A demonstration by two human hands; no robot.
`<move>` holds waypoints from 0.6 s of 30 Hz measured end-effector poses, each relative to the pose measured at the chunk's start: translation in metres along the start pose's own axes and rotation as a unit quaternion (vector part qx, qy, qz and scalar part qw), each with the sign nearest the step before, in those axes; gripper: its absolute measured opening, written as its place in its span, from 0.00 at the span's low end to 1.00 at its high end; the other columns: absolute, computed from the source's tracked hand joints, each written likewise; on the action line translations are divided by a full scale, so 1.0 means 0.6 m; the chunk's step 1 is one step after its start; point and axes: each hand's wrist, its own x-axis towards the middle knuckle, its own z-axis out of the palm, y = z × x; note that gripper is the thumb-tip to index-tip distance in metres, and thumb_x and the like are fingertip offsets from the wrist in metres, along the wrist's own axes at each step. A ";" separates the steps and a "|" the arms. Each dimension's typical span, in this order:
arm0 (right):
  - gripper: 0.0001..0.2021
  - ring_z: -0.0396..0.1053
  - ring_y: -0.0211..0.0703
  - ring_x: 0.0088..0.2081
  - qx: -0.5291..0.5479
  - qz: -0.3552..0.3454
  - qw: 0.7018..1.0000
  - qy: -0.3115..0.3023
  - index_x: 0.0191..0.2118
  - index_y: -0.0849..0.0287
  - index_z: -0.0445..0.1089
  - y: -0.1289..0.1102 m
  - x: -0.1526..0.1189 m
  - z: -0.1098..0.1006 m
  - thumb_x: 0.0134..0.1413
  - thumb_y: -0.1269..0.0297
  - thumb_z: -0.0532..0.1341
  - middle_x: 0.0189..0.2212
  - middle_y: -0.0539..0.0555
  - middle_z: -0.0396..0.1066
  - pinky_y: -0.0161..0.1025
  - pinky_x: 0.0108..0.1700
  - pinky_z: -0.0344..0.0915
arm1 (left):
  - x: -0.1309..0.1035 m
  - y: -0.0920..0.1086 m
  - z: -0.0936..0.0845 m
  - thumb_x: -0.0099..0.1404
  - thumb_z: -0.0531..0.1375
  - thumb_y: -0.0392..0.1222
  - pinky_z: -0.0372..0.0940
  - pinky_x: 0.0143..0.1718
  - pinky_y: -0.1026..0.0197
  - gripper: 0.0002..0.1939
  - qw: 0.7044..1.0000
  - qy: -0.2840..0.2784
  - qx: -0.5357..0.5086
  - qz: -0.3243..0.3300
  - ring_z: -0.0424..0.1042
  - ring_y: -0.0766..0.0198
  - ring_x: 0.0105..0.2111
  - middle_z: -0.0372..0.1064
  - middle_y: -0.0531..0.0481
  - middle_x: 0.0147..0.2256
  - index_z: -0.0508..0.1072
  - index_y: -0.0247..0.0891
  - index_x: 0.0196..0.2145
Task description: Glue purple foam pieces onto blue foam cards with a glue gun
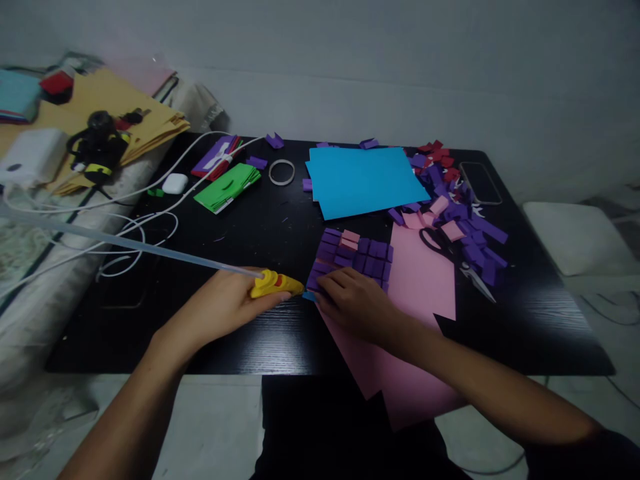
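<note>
A yellow hot glue gun is gripped in my left hand, with a long translucent glue stick running out of its back to the left. Its nozzle meets the blue corner of a sheet covered in rows of folded purple paper pieces, with a couple of pink ones among them. My right hand rests over the near left of these rows, its bent fingertips closed on a purple piece by the nozzle. The fingers partly hide that piece.
Pink sheets lie under the covered sheet and overhang the front edge. Scissors and a heap of purple, pink and red pieces sit right. Blue sheets, tape ring, green paper and white cables lie behind and left.
</note>
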 end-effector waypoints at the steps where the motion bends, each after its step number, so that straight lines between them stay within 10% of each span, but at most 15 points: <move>1: 0.14 0.75 0.52 0.43 0.003 0.001 1.000 0.000 0.45 0.65 0.77 0.001 0.000 0.001 0.76 0.61 0.58 0.40 0.62 0.79 0.45 0.43 0.71 | 0.001 0.005 0.000 0.66 0.68 0.59 0.55 0.28 0.60 0.19 0.999 -0.010 0.040 0.016 0.69 0.61 0.26 0.73 0.52 0.26 0.78 0.42 0.26; 18: 0.15 0.71 0.59 0.47 -0.057 -0.005 0.998 -0.036 0.61 0.59 0.72 -0.024 -0.016 0.000 0.72 0.66 0.60 0.48 0.66 0.75 0.45 0.34 0.72 | 0.023 -0.042 -0.026 0.64 0.67 0.64 0.51 0.21 0.58 0.23 0.980 0.177 0.076 -0.045 0.63 0.61 0.19 0.67 0.52 0.19 0.75 0.43 0.23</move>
